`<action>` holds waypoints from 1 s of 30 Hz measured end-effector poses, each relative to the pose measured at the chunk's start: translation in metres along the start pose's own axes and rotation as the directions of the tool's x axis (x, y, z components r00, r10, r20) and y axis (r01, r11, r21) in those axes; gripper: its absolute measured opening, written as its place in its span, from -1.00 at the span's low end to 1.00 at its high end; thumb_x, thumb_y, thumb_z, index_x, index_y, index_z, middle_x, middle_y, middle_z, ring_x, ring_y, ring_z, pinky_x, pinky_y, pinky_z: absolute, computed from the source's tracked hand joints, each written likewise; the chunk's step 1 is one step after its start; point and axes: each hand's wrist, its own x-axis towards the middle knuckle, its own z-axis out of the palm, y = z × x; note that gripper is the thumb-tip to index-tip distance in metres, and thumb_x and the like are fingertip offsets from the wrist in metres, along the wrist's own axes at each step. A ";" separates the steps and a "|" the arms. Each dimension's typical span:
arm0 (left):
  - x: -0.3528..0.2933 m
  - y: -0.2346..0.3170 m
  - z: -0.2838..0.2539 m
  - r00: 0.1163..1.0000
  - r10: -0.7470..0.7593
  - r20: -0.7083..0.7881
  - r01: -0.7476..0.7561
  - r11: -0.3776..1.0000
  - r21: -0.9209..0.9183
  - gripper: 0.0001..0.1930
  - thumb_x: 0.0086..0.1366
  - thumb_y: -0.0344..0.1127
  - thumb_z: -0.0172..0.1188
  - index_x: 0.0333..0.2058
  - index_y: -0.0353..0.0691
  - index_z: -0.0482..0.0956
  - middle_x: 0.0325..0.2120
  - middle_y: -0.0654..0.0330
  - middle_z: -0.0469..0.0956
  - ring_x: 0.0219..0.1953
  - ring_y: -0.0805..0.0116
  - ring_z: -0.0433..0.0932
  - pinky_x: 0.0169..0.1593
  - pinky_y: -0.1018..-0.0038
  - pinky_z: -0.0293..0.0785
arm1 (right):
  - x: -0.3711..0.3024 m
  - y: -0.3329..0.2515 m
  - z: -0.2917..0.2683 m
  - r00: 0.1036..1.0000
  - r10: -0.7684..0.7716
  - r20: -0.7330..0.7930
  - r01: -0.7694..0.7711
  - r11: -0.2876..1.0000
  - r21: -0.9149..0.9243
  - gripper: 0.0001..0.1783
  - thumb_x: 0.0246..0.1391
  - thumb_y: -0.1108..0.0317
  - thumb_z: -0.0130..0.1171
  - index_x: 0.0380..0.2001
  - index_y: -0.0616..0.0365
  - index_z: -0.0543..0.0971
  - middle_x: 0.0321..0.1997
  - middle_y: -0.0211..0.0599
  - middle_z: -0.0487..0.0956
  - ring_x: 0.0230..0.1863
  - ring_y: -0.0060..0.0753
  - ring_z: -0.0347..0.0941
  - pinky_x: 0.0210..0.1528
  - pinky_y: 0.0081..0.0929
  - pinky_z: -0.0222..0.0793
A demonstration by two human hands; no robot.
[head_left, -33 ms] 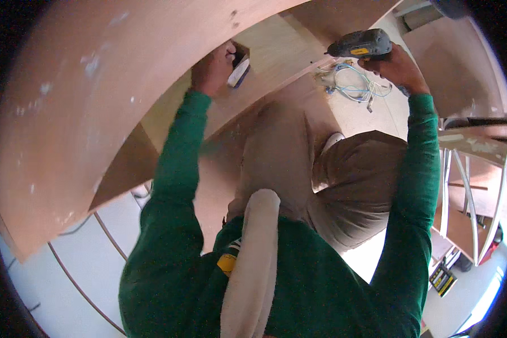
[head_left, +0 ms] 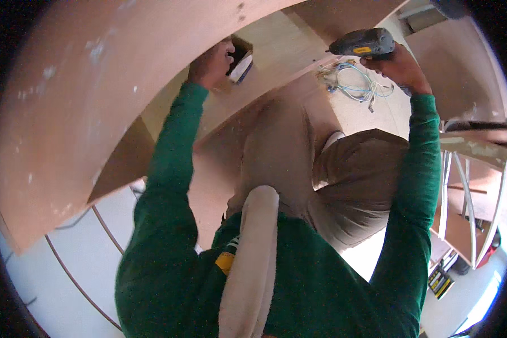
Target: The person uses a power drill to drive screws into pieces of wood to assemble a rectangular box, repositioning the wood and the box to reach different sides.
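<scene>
"Beneath the rim of the big wooden panel [head_left: 118,96], what was the left hand [head_left: 209,65] doing?"

"It was at a small box [head_left: 242,69], dark inside with a white and blue side, on the pale board [head_left: 276,39]. Its fingers were curled at the opening. I couldn't tell whether they gripped anything, or how far they reached in."

"And the right?"

"The right hand [head_left: 403,70] had its fingers wrapped around the handle of a drill [head_left: 363,43], held up above the loose cables [head_left: 357,84], nose toward the board. The tip looked clear of the wood."

"So which step was that?"

"I'd have called it a step at the box, with the drill held ready. No drilling showed."

"What did the next move call for, to your mind?"

"A sure hold by the left fingers on whatever they wanted from the box, without tipping it, and a steady right wrist, so the drill's nose stayed off the board's edge."

"Had anything changed from the earlier frame?"

"Little. The left hand and its green sleeve [head_left: 177,129] had shifted slightly up and to the left, and rather more of the box's dark inside showed. The whole view had slid a touch too. The drill was in the same grip, at nearly the same spot."
</scene>
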 end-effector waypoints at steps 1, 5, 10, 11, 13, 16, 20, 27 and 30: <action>0.000 -0.011 0.002 0.997 0.071 -0.022 -0.070 0.996 0.049 -0.67 0.24 -0.37 0.31 0.00 -0.07 0.66 -0.08 -0.02 0.67 0.00 -0.14 0.64 0.06 0.03 0.59 | -0.002 -0.006 0.000 0.999 -0.036 -0.013 0.037 0.997 0.066 -0.60 0.10 0.03 0.51 -0.21 0.12 0.72 -0.50 -0.44 0.63 -0.50 -0.60 0.48 -0.42 -0.48 0.42; -0.008 -0.031 0.021 0.984 0.176 0.002 -0.174 0.971 0.163 -0.65 0.18 -0.37 0.34 -0.02 -0.07 0.69 -0.12 0.00 0.69 -0.02 -0.12 0.66 0.04 0.02 0.60 | 0.003 -0.021 0.009 0.991 -0.136 0.003 0.131 0.961 0.242 -0.62 0.10 0.06 0.51 -0.23 0.13 0.69 -0.49 -0.54 0.55 -0.46 -0.65 0.37 -0.41 -0.54 0.35; -0.012 -0.046 0.021 0.985 0.175 0.001 -0.173 0.974 0.146 -0.47 -0.18 -0.19 0.52 -0.12 -0.10 0.71 -0.17 -0.03 0.69 -0.07 -0.16 0.67 0.01 0.03 0.63 | 0.004 -0.068 0.006 0.979 -0.189 0.076 0.157 0.939 0.305 -0.65 0.14 0.09 0.49 -0.19 0.12 0.68 -0.47 -0.54 0.54 -0.43 -0.65 0.37 -0.38 -0.55 0.34; -0.014 -0.046 0.023 0.987 0.158 -0.014 -0.155 0.979 0.133 -0.44 -0.23 -0.18 0.54 -0.13 -0.11 0.71 -0.19 -0.05 0.69 -0.08 -0.17 0.67 0.01 0.03 0.64 | 0.007 -0.072 0.008 0.974 -0.206 0.092 0.165 0.929 0.332 -0.65 0.14 0.09 0.49 -0.19 0.12 0.69 -0.46 -0.53 0.54 -0.43 -0.64 0.37 -0.38 -0.54 0.34; -0.011 -0.031 0.022 0.992 0.125 -0.014 -0.122 0.984 0.131 -0.40 -0.30 -0.15 0.58 -0.15 -0.14 0.71 -0.21 -0.08 0.68 -0.09 -0.18 0.67 0.00 0.04 0.64 | 0.014 -0.071 0.010 0.970 -0.221 0.099 0.187 0.945 0.269 -0.64 0.13 0.07 0.51 -0.14 0.05 0.73 -0.41 -0.53 0.63 -0.42 -0.66 0.41 -0.37 -0.54 0.39; -0.015 -0.013 0.009 0.995 0.039 0.091 -0.060 0.968 0.243 -0.35 -0.34 -0.13 0.62 -0.15 -0.18 0.70 -0.21 -0.11 0.67 -0.10 -0.19 0.67 0.01 0.05 0.64 | 0.030 -0.080 0.021 0.956 -0.270 0.116 0.211 0.905 0.369 -0.64 0.13 0.08 0.51 -0.16 0.09 0.72 -0.38 -0.48 0.65 -0.41 -0.63 0.45 -0.33 -0.52 0.43; -0.029 -0.003 0.001 1.000 -0.008 0.021 0.005 0.992 0.127 -0.48 -0.02 -0.24 0.53 -0.03 -0.21 0.66 -0.12 -0.09 0.68 -0.03 -0.14 0.67 0.10 0.04 0.62 | 0.028 -0.110 0.015 0.955 -0.295 0.042 0.245 0.859 0.450 -0.71 0.14 0.25 0.47 -0.12 0.14 0.72 -0.27 -0.46 0.70 -0.33 -0.57 0.53 -0.23 -0.49 0.49; -0.100 -0.007 -0.030 0.933 -0.237 -0.270 0.224 0.972 -0.076 -0.58 0.13 -0.30 0.40 -0.01 -0.22 0.64 -0.08 -0.02 0.67 -0.02 -0.04 0.66 0.12 0.11 0.61 | 0.075 -0.114 0.041 0.916 -0.339 0.212 0.160 0.796 0.584 -0.79 0.29 0.26 0.34 -0.12 0.14 0.68 -0.27 -0.39 0.66 -0.24 -0.48 0.57 -0.14 -0.45 0.52; -0.126 0.026 -0.043 0.772 -0.411 -0.484 0.301 0.908 -0.292 -0.63 0.19 -0.32 0.35 -0.01 -0.22 0.63 -0.07 0.01 0.67 -0.02 0.00 0.66 0.13 0.15 0.61 | 0.098 -0.101 0.040 0.908 -0.349 0.234 0.121 0.751 0.649 -0.78 0.28 0.26 0.35 -0.11 0.13 0.67 -0.29 -0.40 0.65 -0.25 -0.50 0.56 -0.14 -0.46 0.50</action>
